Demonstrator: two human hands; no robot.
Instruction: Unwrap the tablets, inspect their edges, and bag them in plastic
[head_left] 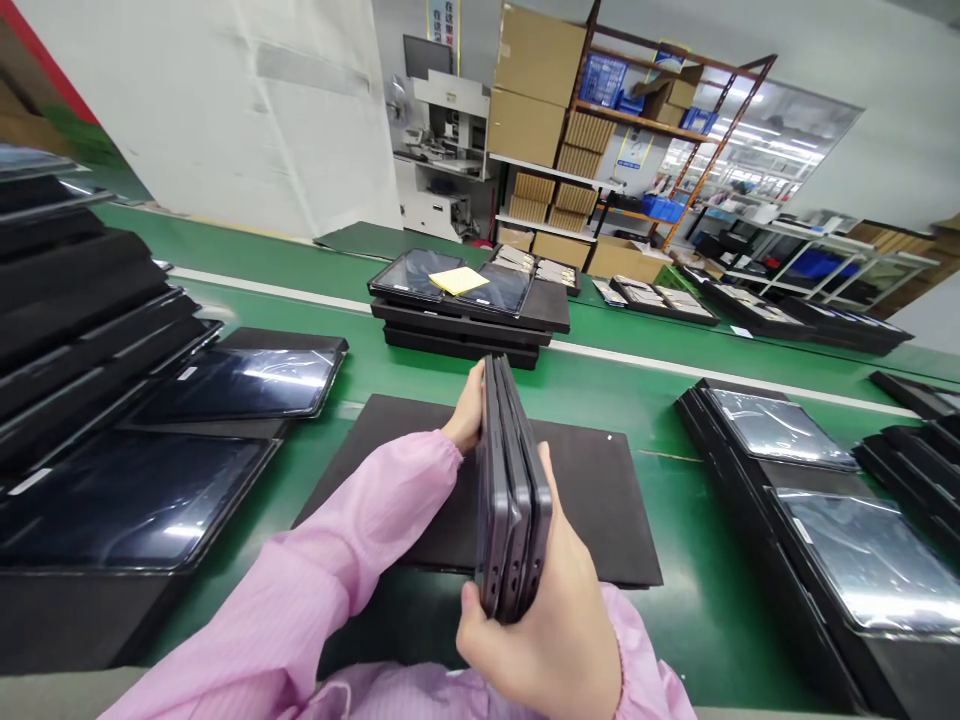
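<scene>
Three tablets (pixel 514 490) stand on edge, pressed together in a bundle, held over a black foam mat (pixel 600 500). My right hand (pixel 551 610) wraps around their near end and right side, its thumb across the bottom edge. At the far left side of the bundle, my left hand (pixel 470 405) grips it; the bundle hides part of its fingers. Both arms wear pink sleeves. Beyond the bundle, black trays (pixel 465 335) are stacked, with tablets (pixel 416 275) and a yellow paper (pixel 459 281) on top.
On the left, tall stacked black trays (pixel 90 300) and tablets in clear film (pixel 135 495) cover the green table (pixel 360 350). To the right lie black trays with film-wrapped tablets (pixel 870 550). Trays of small parts (pixel 660 298) line the far side, before shelving (pixel 675 130).
</scene>
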